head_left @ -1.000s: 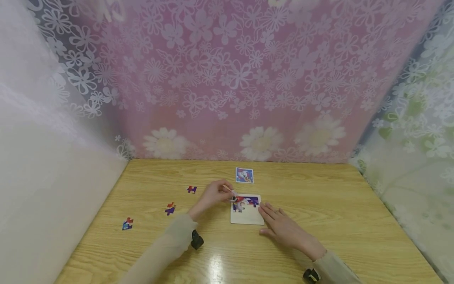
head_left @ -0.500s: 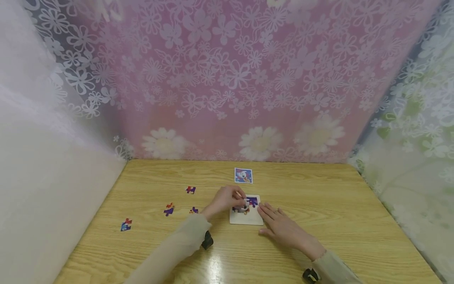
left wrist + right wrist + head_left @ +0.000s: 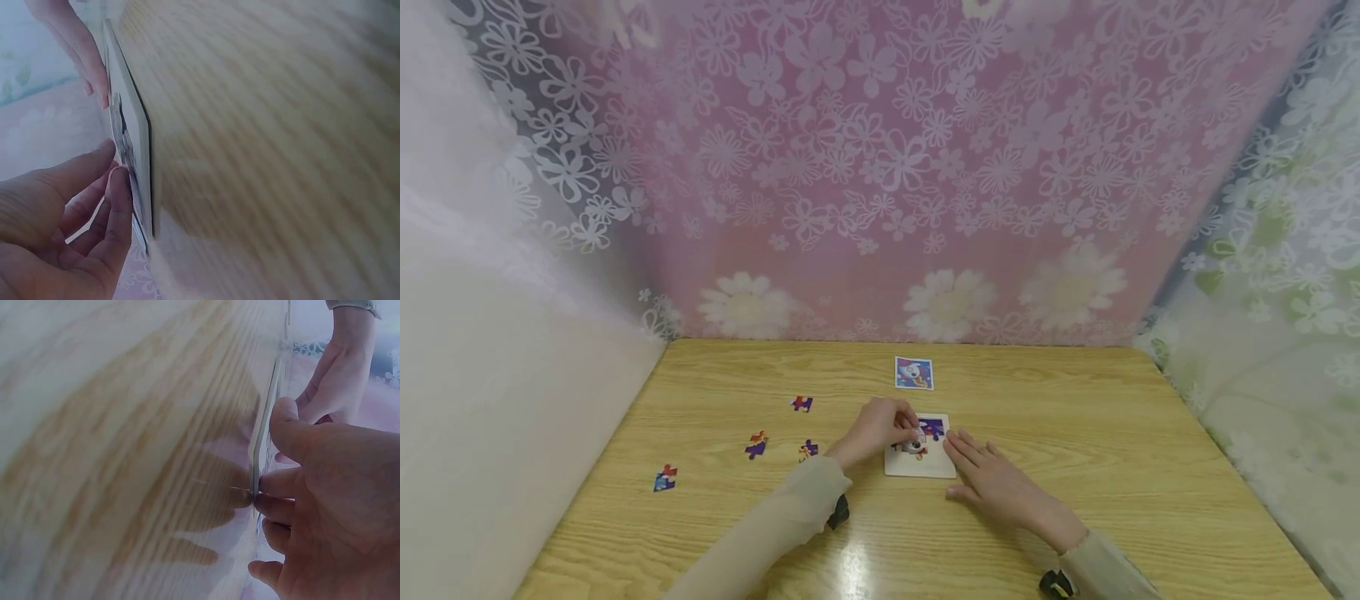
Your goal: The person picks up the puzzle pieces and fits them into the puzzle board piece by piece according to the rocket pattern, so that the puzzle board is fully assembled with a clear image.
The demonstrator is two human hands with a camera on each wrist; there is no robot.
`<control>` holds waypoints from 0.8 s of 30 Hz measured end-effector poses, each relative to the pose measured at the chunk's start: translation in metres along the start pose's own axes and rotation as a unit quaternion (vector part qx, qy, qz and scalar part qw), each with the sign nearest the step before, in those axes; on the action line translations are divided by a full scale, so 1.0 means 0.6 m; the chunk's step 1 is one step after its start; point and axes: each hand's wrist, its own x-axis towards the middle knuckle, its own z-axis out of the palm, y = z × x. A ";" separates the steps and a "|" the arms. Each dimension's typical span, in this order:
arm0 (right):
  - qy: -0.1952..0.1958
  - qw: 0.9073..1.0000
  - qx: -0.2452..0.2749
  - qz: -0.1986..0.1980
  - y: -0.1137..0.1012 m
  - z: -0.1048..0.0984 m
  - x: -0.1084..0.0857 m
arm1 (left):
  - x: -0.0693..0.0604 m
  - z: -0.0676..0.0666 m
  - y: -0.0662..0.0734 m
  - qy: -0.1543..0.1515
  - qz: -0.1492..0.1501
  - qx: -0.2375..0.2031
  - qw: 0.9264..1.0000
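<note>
A square puzzle board (image 3: 921,469) with a pale frame lies on the table, its upper part filled with purple and red pieces. My left hand (image 3: 877,428) is over the board's upper left, thumb and fingertips pinching a white puzzle piece (image 3: 915,446) with a dark spot, low against the board. The fingers cover part of it, and whether it sits flush cannot be told. My right hand (image 3: 1000,490) lies with fingers extended, fingertips touching the board's right edge; the right wrist view shows these fingers (image 3: 278,506) along the rim.
Loose puzzle pieces lie to the left: a red-purple one (image 3: 802,404), an orange-purple one (image 3: 757,444), another (image 3: 808,450) near the left wrist, and a blue-red one (image 3: 665,478). Behind the board lies a small picture card (image 3: 913,373). Floral curtains (image 3: 880,167) enclose the wooden table.
The left hand has carried the white piece rightward from the board's left edge onto the board, then stayed nearly still. A loose piece by the left wrist came into view. The right hand holds its place.
</note>
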 end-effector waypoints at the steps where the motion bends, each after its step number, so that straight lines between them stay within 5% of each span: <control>1: 0.000 1.000 0.001 -0.001 0.000 0.000 0.000 | 0.000 0.001 -0.001 -0.001 0.003 0.004 1.000; 24: 0.007 1.000 -0.001 -0.002 -0.004 -0.001 -0.003 | -0.006 -0.002 0.009 -0.011 0.033 0.079 0.996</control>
